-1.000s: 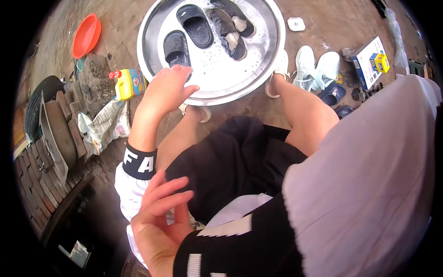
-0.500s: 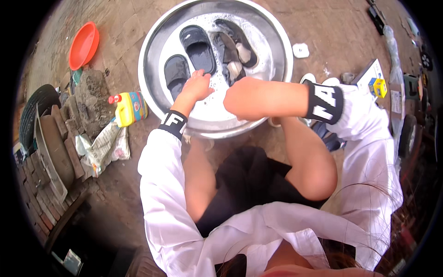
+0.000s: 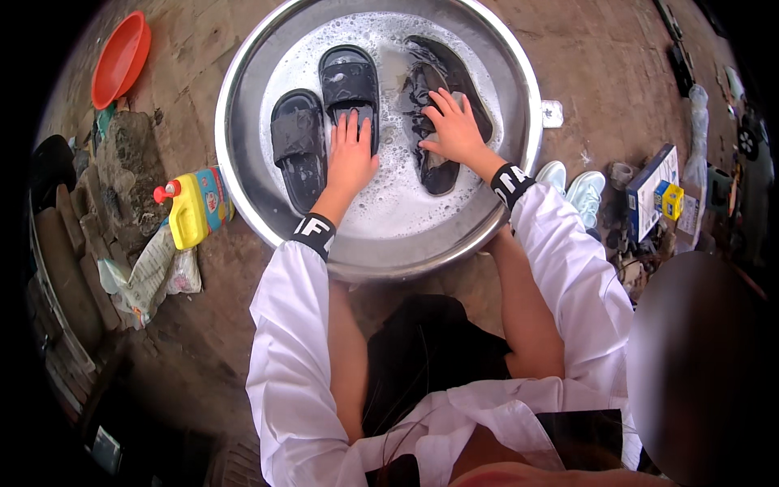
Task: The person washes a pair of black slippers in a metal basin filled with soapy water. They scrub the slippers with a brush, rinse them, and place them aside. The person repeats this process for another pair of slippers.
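Observation:
A wide metal basin (image 3: pixel 231 174) of soapy water holds two black slide sandals and a pair of dark shoes. My left hand (image 3: pixel 352 162), fingers stretched out, rests on the heel end of one slide sandal (image 3: pixel 349 77); the other slide sandal (image 3: pixel 298 142) lies just left of it. At the right, my right hand (image 3: pixel 457 128) spreads its fingers over the nearer dark shoe (image 3: pixel 439 177) and partly covers it. Beyond that hand, a second dark shoe (image 3: pixel 466 81) lies alongside, partly under water. Neither hand grips anything.
Left of the basin stands a yellow detergent jug (image 3: pixel 195 213) with a red cap, near a crumpled bag (image 3: pixel 154 276). An orange bowl (image 3: pixel 122 61) lies farther off. Pale sneakers (image 3: pixel 585 195), a blue-white box (image 3: pixel 652 191) and a small yellow box (image 3: pixel 669 200) are at the right.
My right arm has swung from across the basin's near side to the right, its hand now on the dark shoe. My left hand has reached onto the slide sandal. The view has shifted.

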A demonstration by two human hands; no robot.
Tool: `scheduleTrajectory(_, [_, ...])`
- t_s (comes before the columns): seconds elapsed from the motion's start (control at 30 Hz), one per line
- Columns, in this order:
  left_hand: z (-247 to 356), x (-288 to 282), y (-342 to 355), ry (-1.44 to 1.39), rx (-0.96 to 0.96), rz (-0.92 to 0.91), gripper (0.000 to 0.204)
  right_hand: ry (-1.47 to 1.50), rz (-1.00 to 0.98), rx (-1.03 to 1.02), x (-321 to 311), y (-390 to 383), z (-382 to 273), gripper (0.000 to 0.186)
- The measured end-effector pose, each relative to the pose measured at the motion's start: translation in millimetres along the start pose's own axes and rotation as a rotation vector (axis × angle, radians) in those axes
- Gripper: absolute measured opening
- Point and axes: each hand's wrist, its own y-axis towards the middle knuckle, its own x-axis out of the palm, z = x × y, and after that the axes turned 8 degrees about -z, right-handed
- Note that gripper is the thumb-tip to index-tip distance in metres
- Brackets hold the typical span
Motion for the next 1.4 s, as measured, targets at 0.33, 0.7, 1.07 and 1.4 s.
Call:
scheduleTrajectory(0.33, [2.6, 9.2, -35.7, -0.032, -0.017, -0.070, 0.070, -0.038, 0.110, 0.159, -7.2, 36.2, -8.2, 0.034])
scheduleTrajectory(0.7, [10.9, -3.8, -30.8, 0.022, -0.100, -0.107, 0.065, 0.149, -0.070, 0.268, -11.3, 158.3, -5.3, 0.083])
scheduleTrajectory(1.07, [1.5, 4.5, -47.1, -0.038, -0.028, -0.037, 0.049, -0.106, -0.094, 0.276, -26.2, 152.7, 13.7, 0.023])
scheduleTrajectory(1.4, [1.2, 5.2, -38.5, 0.112, -0.040, -0.226, 0.040, 0.655, 0.391, 0.058, -85.7, 115.2, -2.9, 0.020])
